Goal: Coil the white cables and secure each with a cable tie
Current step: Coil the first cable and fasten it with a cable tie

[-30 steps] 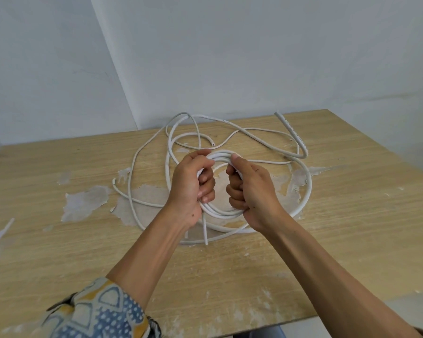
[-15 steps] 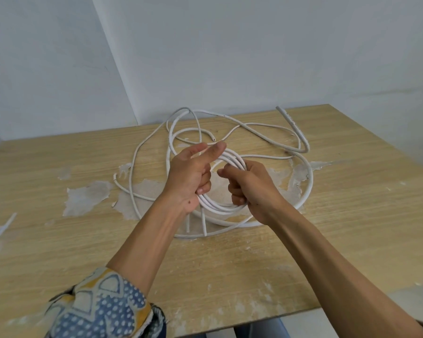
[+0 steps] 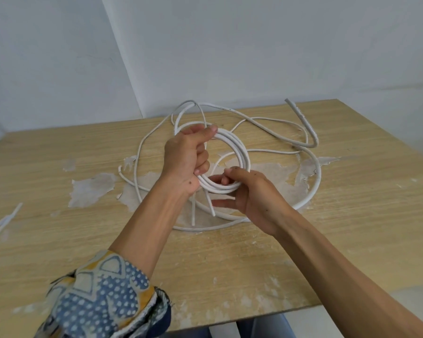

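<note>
**Small coil held in both hands, just above the counter; no tie on it yet.**

The left hand [image 3: 185,159] has its fingers [image 3: 203,167] curled round the coil's [image 3: 241,148] left side, with the thumb lying along the top. The right hand [image 3: 254,195] hooks the bottom turns with bent fingers. The coil is a ring, so it has no real long axis. It stands tilted with its open face towards the person, and two short ends [image 3: 210,203] hang down to the counter [image 3: 327,252]. The rest of the cable [image 3: 266,123] sprawls behind it, crossing a thicker cable [image 3: 314,172]. It looks stiff, so the turns will likely spring apart if either grip eases. Pulling in more could snag on the thicker cable. The white strips [image 3: 3,222] at the far left, perhaps ties, lie well apart, and reaching for one leaves a single hand on the coil.
</note>
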